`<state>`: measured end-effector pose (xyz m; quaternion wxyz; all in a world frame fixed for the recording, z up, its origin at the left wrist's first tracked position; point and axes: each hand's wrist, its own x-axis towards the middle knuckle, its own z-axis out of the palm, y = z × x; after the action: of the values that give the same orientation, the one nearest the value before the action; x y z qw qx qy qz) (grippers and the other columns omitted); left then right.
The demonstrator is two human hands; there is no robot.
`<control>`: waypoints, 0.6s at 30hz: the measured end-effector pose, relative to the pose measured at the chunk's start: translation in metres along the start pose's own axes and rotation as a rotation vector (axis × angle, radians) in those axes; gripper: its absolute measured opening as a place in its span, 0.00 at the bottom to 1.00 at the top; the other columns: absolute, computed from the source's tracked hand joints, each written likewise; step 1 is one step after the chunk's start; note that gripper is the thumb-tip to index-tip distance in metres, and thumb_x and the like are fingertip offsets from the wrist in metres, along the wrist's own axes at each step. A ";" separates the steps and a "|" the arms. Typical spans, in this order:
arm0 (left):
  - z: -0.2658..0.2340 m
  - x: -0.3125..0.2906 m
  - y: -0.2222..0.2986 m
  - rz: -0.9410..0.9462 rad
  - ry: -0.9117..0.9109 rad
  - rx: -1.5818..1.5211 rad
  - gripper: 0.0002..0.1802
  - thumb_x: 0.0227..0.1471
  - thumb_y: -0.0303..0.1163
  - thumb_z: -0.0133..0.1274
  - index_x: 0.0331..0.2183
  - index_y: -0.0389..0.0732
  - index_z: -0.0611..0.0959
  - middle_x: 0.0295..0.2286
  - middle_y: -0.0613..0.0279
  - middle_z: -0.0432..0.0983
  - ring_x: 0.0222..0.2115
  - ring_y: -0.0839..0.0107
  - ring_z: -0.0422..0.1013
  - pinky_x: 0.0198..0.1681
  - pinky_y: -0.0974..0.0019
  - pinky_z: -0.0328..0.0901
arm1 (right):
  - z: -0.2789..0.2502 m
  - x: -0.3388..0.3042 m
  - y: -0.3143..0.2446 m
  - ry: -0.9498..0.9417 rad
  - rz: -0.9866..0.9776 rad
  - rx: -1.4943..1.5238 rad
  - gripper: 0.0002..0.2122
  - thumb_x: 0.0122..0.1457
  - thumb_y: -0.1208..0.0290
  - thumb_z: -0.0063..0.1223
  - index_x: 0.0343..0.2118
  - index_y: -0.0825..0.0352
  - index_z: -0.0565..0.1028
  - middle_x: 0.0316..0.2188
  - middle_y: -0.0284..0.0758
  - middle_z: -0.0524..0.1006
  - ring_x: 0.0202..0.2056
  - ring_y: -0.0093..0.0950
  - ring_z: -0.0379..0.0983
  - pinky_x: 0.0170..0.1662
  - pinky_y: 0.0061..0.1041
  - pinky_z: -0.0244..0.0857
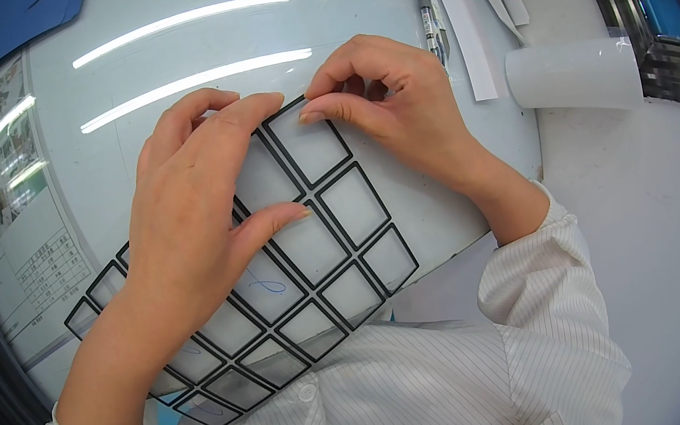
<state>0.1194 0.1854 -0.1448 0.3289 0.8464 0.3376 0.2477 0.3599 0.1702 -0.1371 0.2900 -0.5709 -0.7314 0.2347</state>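
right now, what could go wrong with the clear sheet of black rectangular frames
The clear sheet of black rectangular frames overhangs the near edge of the pale tabletop, so it might slip or bend toward the striped white shirt. The right hand is at its far corner, so a hard tug could distort that corner.

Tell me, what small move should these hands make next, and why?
Perhaps the right hand should gently lift the corner panel of the black-lined sheet while the left hand steadies the rest: the right thumb and forefinger are at that panel's far edge, and the left hand is spread over the sheet.
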 end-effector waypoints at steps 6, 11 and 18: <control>0.000 0.000 0.000 0.002 -0.001 0.004 0.44 0.32 0.32 0.75 0.55 0.40 0.78 0.50 0.59 0.77 0.56 0.55 0.67 0.60 0.55 0.64 | 0.000 0.000 0.001 -0.005 -0.001 -0.002 0.06 0.52 0.72 0.72 0.30 0.64 0.83 0.29 0.26 0.81 0.27 0.16 0.71 0.29 0.17 0.64; 0.000 0.000 -0.001 -0.002 -0.005 -0.006 0.44 0.32 0.32 0.75 0.55 0.41 0.78 0.50 0.60 0.77 0.56 0.55 0.67 0.60 0.55 0.64 | 0.000 0.000 0.000 -0.006 0.006 0.010 0.06 0.53 0.71 0.71 0.30 0.64 0.83 0.29 0.26 0.81 0.27 0.17 0.72 0.29 0.17 0.64; 0.000 -0.001 -0.002 0.004 -0.006 0.005 0.44 0.32 0.33 0.74 0.55 0.41 0.78 0.50 0.60 0.77 0.55 0.55 0.66 0.60 0.55 0.64 | 0.000 0.002 -0.001 -0.009 -0.008 0.013 0.07 0.53 0.71 0.71 0.30 0.65 0.82 0.28 0.29 0.80 0.27 0.20 0.73 0.30 0.20 0.66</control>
<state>0.1179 0.1861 -0.1462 0.3273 0.8486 0.3357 0.2451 0.3593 0.1718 -0.1363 0.2913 -0.5649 -0.7335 0.2408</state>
